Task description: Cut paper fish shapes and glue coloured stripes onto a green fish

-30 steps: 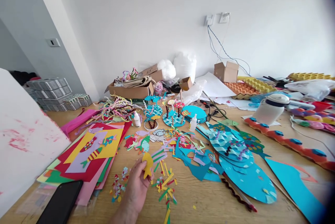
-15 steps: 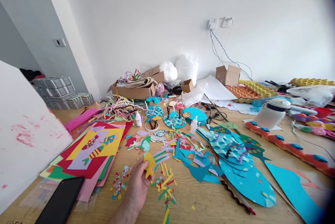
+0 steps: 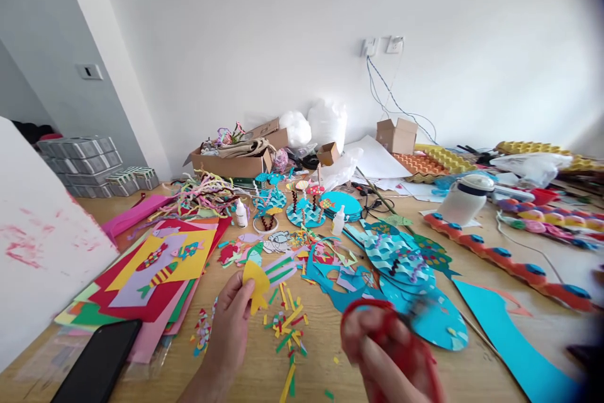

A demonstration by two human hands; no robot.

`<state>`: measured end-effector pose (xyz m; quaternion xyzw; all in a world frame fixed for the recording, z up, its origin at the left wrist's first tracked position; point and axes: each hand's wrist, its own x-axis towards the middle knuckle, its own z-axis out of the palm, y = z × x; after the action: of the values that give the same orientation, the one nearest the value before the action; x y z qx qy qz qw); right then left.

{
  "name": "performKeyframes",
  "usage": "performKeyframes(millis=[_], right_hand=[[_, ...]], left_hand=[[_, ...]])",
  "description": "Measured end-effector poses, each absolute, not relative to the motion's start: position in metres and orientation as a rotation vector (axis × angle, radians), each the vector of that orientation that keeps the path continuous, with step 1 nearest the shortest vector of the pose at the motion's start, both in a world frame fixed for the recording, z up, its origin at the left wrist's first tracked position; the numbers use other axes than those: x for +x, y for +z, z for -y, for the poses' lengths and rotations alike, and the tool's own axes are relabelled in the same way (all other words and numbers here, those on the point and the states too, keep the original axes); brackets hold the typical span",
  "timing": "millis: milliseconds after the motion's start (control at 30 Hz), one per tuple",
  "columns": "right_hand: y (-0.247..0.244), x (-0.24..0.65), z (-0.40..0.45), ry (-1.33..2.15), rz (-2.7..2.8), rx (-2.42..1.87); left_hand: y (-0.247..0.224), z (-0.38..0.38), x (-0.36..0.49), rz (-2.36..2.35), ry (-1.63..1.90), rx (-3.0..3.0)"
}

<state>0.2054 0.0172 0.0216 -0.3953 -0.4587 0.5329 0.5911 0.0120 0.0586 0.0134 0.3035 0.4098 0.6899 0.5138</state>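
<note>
My left hand (image 3: 231,321) pinches a yellow paper fish shape (image 3: 255,285) between thumb and fingers, above the wooden table. At the lower right, my right hand (image 3: 377,346) is wrapped round red-handled scissors (image 3: 365,312); their blades point to the upper right and are blurred by motion. A gap separates the scissors from the yellow paper. Under and between the hands lie narrow coloured paper strips (image 3: 290,321). Striped lilac and green paper (image 3: 282,270) lies just behind the yellow piece.
Left are stacked coloured sheets (image 3: 174,264) and a black phone (image 3: 97,362). Behind the hands stand two glue bottles (image 3: 241,213) (image 3: 338,220) and blue paper sea models (image 3: 306,213). Blue paper discs (image 3: 427,315), a jar (image 3: 465,198) and an orange egg-carton strip (image 3: 509,261) are right.
My right hand has come into view at the lower right with the red scissors. My left hand has shifted slightly left with the yellow paper, and the whole view has shifted.
</note>
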Motion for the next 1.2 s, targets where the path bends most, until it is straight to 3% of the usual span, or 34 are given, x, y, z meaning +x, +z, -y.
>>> performKeyframes(millis=[467, 767, 1200], right_hand=[[0.04, 0.15, -0.051, 1.484, 0.9, -0.818], [0.051, 0.157, -0.056, 1.632, 1.019, -0.798], [0.014, 0.149, -0.057, 1.402, 1.392, -0.972]], left_hand=[[0.013, -0.042, 0.034, -1.038, 1.587, 0.871], [0.03, -0.042, 0.022, -0.978, 1.242, 0.848], [0.04, -0.049, 0.025, -0.964, 1.618, 0.422]])
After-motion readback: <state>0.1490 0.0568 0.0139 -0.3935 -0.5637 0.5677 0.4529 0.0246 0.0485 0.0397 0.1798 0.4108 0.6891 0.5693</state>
